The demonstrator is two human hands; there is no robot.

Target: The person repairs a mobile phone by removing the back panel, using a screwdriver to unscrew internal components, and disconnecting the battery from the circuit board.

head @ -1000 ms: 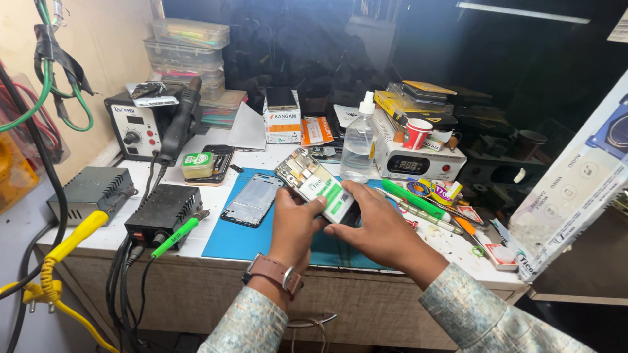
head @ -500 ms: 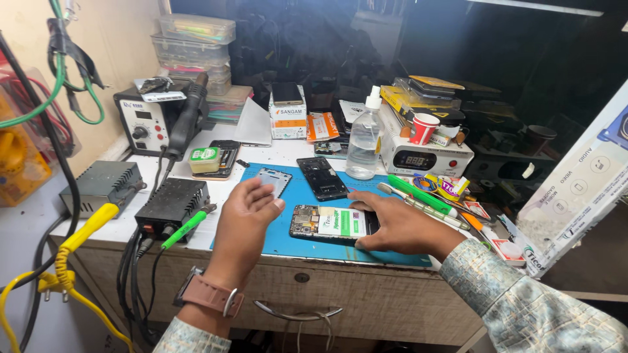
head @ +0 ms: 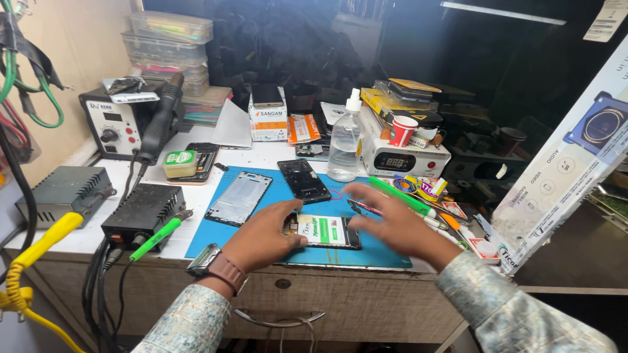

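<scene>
Your left hand (head: 261,235) rests with its fingers spread flat on the left end of the opened phone (head: 324,231), which lies face down on the blue mat (head: 275,252) near the front edge of the worktop (head: 196,196), its green-labelled battery uppermost. Your right hand (head: 392,222) hangs just above the right end, fingers splayed wide and blurred; it grips nothing, and whether it touches the phone cannot be told. Risk one: the phone sits close to the front edge of the mat, pinned at one end only, so a sideways nudge could slide it off toward the drawer. Risk two: the battery is exposed, and the tweezers (head: 360,209) lie just beside it under your right hand; a careless sweep could drive a metal tip into the cell or onto bare contacts. Risk three: the plastic bottle (head: 345,140) stands upright just behind the mat, near the dark back cover (head: 304,181); a knock from the blurred hand could tip liquid onto the open board. Risk four: the screen frame (head: 239,198) lies loose at the mat's left, close by your left wrist and watch (head: 208,261), and could be dragged or scratched. The green-handled tool (head: 154,238) overhangs the black supply box (head: 144,209), well apart, and is a lesser concern.
</scene>
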